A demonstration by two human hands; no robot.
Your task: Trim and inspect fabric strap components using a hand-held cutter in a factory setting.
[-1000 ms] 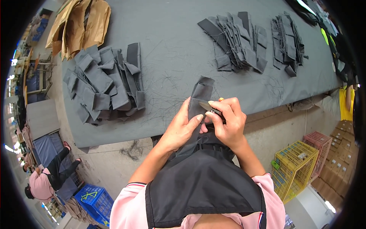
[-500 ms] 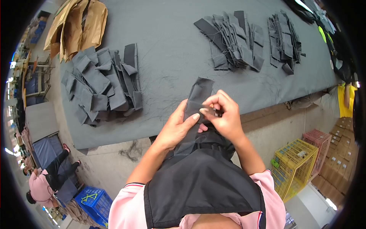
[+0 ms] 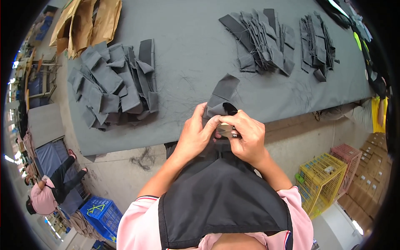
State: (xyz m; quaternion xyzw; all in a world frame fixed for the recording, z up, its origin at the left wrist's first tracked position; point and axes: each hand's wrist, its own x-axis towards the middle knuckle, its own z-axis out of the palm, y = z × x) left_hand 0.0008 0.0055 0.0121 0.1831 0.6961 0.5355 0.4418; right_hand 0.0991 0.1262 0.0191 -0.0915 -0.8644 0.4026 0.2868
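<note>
Just off the table's front edge, my left hand pinches a dark grey fabric strip between thumb and fingers. The strip's far end points up and away over the table. Near my thumb the cloth bends over, and a small black patch shows there. My right hand closes around small metal thread snips, whose blades lie beside the left thumb, close under the strip. Its thumb and forefinger meet the folded cloth. The strip's lower end is mostly hidden by my hands.
On the grey-covered table lie a loose heap of grey strips at left and two stacks at right. Thread ends litter the surface. A brown paper bag stands far left. Yellow and blue crates sit on the floor.
The strip now bends over near my fingers, exposing a black patch. My right hand has come down and closer to the left, and the snips' blades show. The whole view has shifted slightly.
</note>
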